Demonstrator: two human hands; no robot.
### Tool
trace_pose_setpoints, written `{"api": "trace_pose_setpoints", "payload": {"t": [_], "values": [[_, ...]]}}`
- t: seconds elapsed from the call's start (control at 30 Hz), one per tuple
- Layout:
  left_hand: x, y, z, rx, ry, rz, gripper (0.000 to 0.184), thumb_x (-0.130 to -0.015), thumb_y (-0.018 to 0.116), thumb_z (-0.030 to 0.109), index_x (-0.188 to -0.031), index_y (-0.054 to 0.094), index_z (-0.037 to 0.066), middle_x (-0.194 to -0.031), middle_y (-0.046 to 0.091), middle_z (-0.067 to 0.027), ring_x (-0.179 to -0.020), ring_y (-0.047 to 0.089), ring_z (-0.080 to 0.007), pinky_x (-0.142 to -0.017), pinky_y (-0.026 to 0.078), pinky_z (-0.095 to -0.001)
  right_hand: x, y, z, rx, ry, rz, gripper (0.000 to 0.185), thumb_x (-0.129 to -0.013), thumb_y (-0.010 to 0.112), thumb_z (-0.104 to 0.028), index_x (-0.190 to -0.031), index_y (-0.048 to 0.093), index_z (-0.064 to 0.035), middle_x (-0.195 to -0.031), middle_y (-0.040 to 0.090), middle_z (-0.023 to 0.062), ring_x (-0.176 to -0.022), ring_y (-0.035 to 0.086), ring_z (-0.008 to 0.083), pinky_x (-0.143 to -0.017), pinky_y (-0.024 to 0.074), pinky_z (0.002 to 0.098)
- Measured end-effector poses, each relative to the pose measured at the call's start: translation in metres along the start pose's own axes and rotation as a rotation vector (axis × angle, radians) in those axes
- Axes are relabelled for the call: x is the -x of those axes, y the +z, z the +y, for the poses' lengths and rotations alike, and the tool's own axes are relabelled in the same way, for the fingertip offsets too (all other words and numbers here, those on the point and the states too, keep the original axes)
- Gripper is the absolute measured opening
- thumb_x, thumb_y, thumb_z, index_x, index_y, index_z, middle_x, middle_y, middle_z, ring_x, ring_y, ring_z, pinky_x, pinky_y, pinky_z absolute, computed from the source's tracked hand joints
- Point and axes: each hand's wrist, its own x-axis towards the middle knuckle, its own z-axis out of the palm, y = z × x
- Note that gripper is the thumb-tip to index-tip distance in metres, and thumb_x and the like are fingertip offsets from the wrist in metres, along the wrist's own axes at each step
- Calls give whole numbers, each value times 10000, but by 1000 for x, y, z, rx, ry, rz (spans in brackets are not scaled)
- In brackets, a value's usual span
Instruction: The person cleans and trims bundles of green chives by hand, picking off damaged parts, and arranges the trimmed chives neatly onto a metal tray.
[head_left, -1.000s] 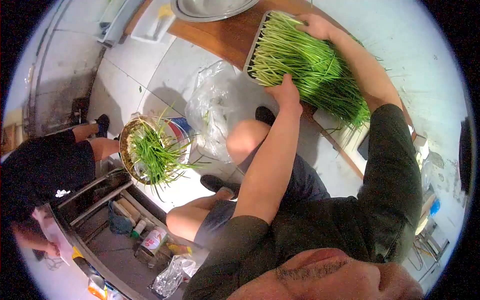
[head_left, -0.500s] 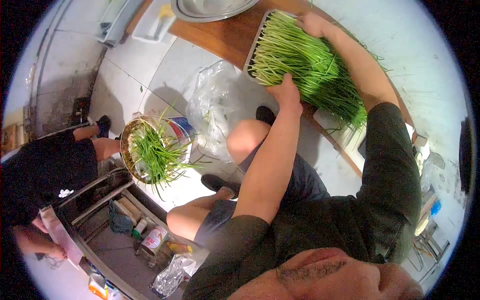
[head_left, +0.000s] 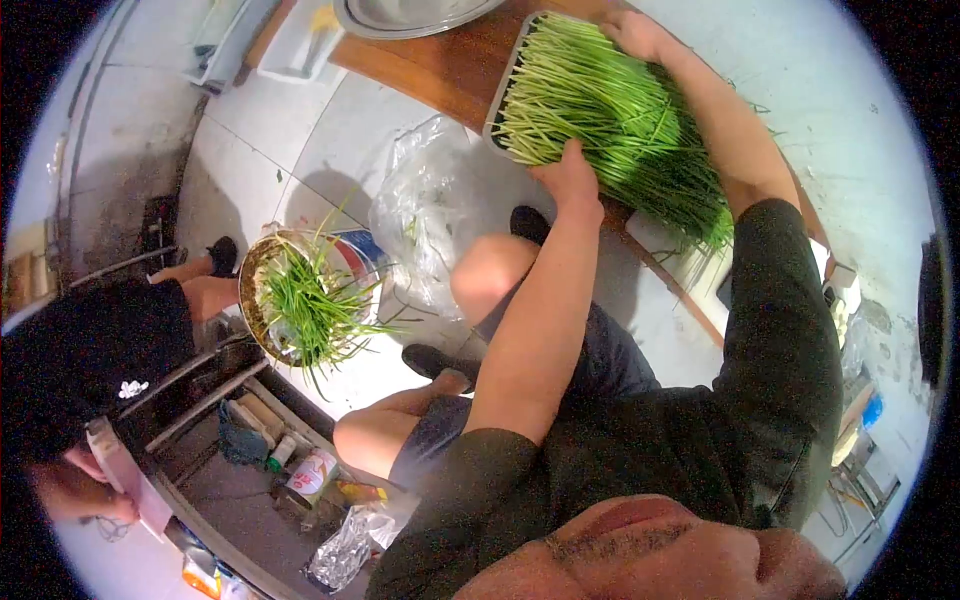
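A pale, shallow tray [head_left: 492,128] heaped with green chives [head_left: 610,110] lies on the wooden table, the light stem ends towards the left and the dark leaf tips spilling over at the lower right. On the near side, my left hand [head_left: 568,182] is closed on the tray's edge, its thumb up against the stems and its other fingers hidden below. Across the heap, my right hand [head_left: 638,38] is closed at the tray's far edge, with its fingertips curled beside the chives. Both forearms reach around the heap.
Behind the tray on the wooden table [head_left: 400,75] stands a metal basin [head_left: 415,15]. A clear plastic bag [head_left: 425,215] and a round container of loose chives [head_left: 262,330] are on my left. Another person's hand [head_left: 105,500] is beside a cart [head_left: 230,500] holding a jar.
The view has shifted slightly, and the tray appears a little further up and left. Both my hands keep their places on it. The other person's foot has moved a little to the right.
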Motion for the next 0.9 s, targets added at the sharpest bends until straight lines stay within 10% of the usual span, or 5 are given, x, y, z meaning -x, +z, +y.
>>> {"api": "trace_pose_setpoints", "payload": {"t": [0.1,0.37,0.77,0.9], "values": [[11,5,12,-10,-80,70,730,-826,638,112,-1432,236,47,-1409,436,-112,-1223,465,-267,-1038,384,-411,17,-48,-46,-134,200,-136,445,-961,486,-337,-1272,609,-45,-1281,608,201,-1156,570,343,-1009,432,441],[0,2,5,39,3,-20,574,-882,587,120,-1408,369,53,-1337,510,-88,-1117,553,-248,-905,509,-420,61,-119,-21,-209,125,-25,376,-919,560,-257,-1212,648,-37,-1170,666,184,-1039,618,319,-930,470,428],[-2,-3,6,33,-80,-61,718,-833,626,48,-1449,270,-54,-1426,454,-151,-1260,479,-289,-1058,412,-382,238,-102,77,-344,454,133,315,-965,581,-220,-1195,620,-8,-1087,701,139,-1011,662,235,-880,506,362],[39,7,34,-647,476,155,823,-781,663,107,-1454,226,-76,-1489,338,-219,-1377,282,-427,-1136,270,-516,257,-93,53,-212,340,201,333,-959,586,-189,-1251,587,-30,-1118,690,147,-1026,662,271,-903,507,367]]}}
